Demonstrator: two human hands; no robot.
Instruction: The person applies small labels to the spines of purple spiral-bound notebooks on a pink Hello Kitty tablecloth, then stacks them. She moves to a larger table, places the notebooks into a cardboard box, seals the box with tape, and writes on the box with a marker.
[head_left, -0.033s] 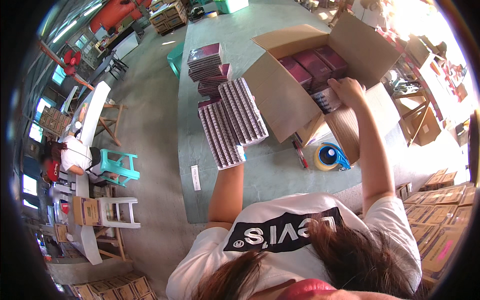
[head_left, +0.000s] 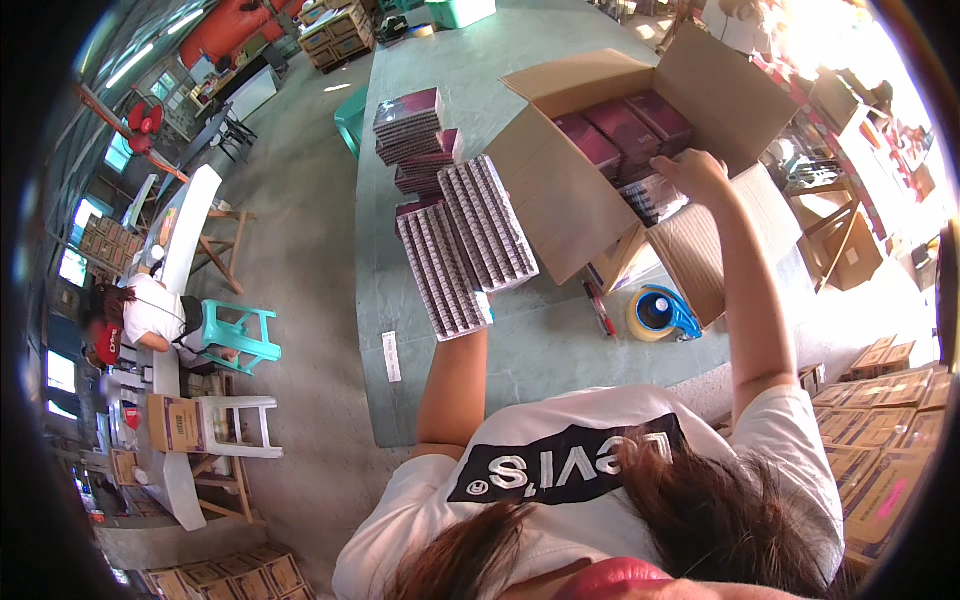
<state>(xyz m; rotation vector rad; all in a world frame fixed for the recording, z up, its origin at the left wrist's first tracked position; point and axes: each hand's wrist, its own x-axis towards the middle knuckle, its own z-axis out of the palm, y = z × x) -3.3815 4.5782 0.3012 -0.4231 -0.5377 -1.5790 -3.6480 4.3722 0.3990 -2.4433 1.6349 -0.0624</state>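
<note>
Two stacks of spiral-bound notebooks [head_left: 487, 220], their coiled edges turned upward, rest over my left hand. That hand is almost wholly hidden beneath them; my left forearm [head_left: 455, 390] comes out from under their near end. My right hand [head_left: 692, 178] is closed on a small bundle of spiral notebooks [head_left: 652, 199] at the near corner of an open cardboard box [head_left: 560, 185]. Inside the box, several stacks of maroon-covered notebooks [head_left: 625, 130] sit side by side. Beyond the stacks at my left hand, further maroon notebooks [head_left: 410, 115] lie piled on the grey-green table [head_left: 540, 350].
A blue tape dispenser [head_left: 665, 312] and a red pen [head_left: 600, 308] lie near the box. A white paper strip [head_left: 391, 356] is by the table's left edge. At the left, a person [head_left: 155, 310] sits on a turquoise stool [head_left: 240, 332]. Stacked cartons [head_left: 885, 440] stand at the right.
My right hand and its bundle of notebooks have shifted slightly left, further into the box. The notebooks at my left hand have barely moved.
</note>
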